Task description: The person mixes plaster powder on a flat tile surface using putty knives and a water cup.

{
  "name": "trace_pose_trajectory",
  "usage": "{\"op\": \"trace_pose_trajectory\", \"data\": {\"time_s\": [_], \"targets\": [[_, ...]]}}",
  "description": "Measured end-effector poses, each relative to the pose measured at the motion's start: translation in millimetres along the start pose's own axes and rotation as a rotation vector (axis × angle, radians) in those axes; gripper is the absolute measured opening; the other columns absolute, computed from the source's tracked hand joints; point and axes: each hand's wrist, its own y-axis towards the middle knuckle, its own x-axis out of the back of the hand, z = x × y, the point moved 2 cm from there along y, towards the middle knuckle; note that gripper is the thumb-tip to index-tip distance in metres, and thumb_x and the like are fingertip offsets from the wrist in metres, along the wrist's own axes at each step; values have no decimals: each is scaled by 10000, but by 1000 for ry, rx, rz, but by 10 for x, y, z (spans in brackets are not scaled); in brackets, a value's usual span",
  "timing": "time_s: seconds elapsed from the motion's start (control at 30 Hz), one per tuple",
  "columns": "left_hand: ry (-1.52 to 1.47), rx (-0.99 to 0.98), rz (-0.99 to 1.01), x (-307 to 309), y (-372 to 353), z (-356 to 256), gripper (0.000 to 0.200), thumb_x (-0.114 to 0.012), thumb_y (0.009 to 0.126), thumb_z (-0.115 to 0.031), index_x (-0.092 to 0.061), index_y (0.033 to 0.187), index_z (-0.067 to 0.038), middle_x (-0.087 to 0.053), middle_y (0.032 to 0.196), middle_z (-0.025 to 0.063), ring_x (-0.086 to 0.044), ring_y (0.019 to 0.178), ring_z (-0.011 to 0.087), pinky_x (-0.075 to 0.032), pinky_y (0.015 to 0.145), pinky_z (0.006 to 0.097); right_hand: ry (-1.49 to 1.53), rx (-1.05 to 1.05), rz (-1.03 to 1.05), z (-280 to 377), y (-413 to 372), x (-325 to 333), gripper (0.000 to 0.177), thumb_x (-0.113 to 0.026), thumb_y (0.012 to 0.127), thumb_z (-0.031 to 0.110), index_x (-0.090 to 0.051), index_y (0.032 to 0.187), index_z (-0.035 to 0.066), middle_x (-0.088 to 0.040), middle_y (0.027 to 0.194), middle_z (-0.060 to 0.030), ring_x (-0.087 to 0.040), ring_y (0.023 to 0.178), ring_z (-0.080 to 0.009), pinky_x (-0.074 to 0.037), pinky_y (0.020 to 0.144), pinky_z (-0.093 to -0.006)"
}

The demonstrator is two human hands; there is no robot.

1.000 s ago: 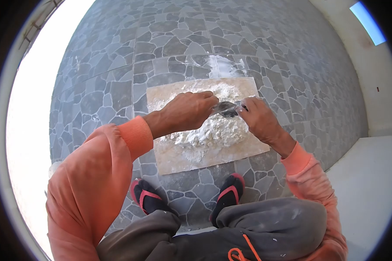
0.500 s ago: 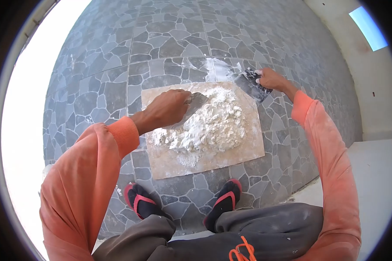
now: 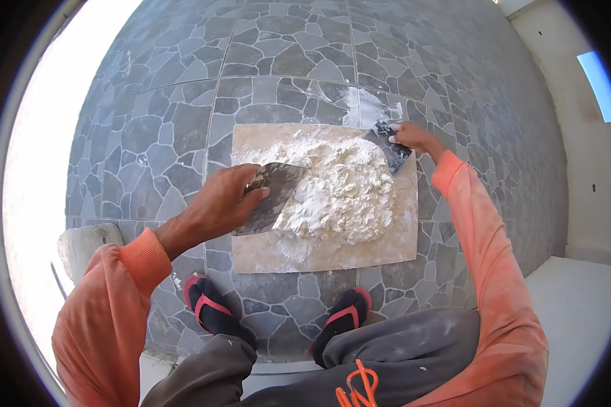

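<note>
A heap of white, lumpy plaster-like mix (image 3: 343, 190) lies on a beige board (image 3: 319, 261) on the floor. My left hand (image 3: 227, 200) is closed around a flat grey scraper blade (image 3: 275, 193), which stands at the left side of the heap. In my right hand (image 3: 414, 138) is a black, white-smeared scraper (image 3: 389, 149), gripped by its upper edge. Its lower part overlaps the board's top right corner, at the heap's far right edge.
Grey stone-patterned tiles (image 3: 285, 61) cover the floor. A white smear (image 3: 368, 107) lies on them beyond the board. My feet in red-strapped sandals (image 3: 210, 305) stand at the near side. A pale block (image 3: 88, 247) sits at left; a wall (image 3: 584, 183) rises at right.
My left hand has drawn its scraper back left from over the heap, turning the blade flatter to view. The right scraper has come nearer, onto the board's corner. The view has shifted slightly.
</note>
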Motion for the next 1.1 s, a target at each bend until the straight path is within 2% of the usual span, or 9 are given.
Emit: {"op": "trace_pose_trajectory", "data": {"time_s": [0.17, 0.3, 0.4, 0.5, 0.7, 0.83, 0.9, 0.97, 1.1], "targets": [[-62, -3, 5, -104, -19, -78, 218, -609, 894, -159, -565, 885, 53, -577, 750, 209, -542, 620, 304, -440, 609, 405, -107, 269, 49, 587, -78, -214, 356, -600, 858, 129, -595, 1169, -45, -668, 977, -106, -562, 882, -158, -441, 841, -305], [-3, -42, 28, -157, 2, -89, 216, -607, 897, -161, -574, 906, 52, -589, 739, 192, -543, 616, 271, -445, 605, 392, -181, 311, 61, 791, -361, -262, 334, -548, 866, 166, -588, 1101, -68, -670, 959, -190, -611, 863, -236, -457, 786, -380], [-101, 94, 81, -172, 47, -138, 208, -576, 892, -156, -560, 890, 51, -590, 712, 213, -588, 626, 321, -437, 629, 440, -288, 315, -21, 908, -655, -406, 306, -518, 841, 108, -596, 1089, -54, -662, 972, -220, -634, 892, -316, -480, 774, -415], [-109, 108, 52, -238, 98, -120, 219, -570, 894, -171, -573, 915, 47, -602, 694, 185, -580, 593, 261, -452, 622, 416, -488, 440, -293, 841, -798, -826, 273, -551, 788, 51, -611, 1047, -7, -642, 957, -189, -636, 860, -362, -522, 743, -436], [-183, 91, -24, -360, 140, -136, 255, -582, 896, -191, -596, 973, 52, -621, 720, 186, -597, 619, 232, -471, 628, 387, -710, 519, -356, 1112, -1383, -1353, 214, -576, 779, 53, -606, 982, -6, -575, 860, -178, -641, 810, -345, -551, 668, -437], [-186, 68, -74, -373, 147, -58, 268, -585, 899, -195, -598, 973, 62, -617, 713, 186, -578, 609, 220, -462, 618, 387, -477, 545, -512, 1184, -1487, -1082, 233, -540, 777, 41, -607, 992, -18, -620, 845, -227, -645, 788, -377, -536, 658, -471], [-176, 104, -69, -318, 127, -72, 276, -590, 897, -199, -598, 968, 68, -615, 710, 187, -564, 600, 222, -456, 609, 387, -362, 303, -470, 1231, -1387, -706, 277, -506, 802, 59, -604, 1045, -33, -649, 846, -283, -646, 804, -432, -515, 715, -494], [-171, 133, -69, -288, 99, -77, 281, -594, 896, -202, -596, 959, 72, -609, 697, 182, -548, 589, 222, -447, 597, 387, -273, 101, -461, 1157, -1175, -385, 368, -514, 781, 77, -593, 1122, -36, -643, 970, -309, -635, 917, -436, -509, 811, -479], [-189, 114, -88, -289, 14, 9, 286, -599, 894, -202, -590, 937, 81, -588, 664, 170, -515, 568, 211, -434, 582, 381, -126, 67, -395, 557, -492, -89, 443, -495, 746, 73, -607, 1162, -33, -655, 1028, -282, -646, 958, -391, -490, 850, -425]]}}
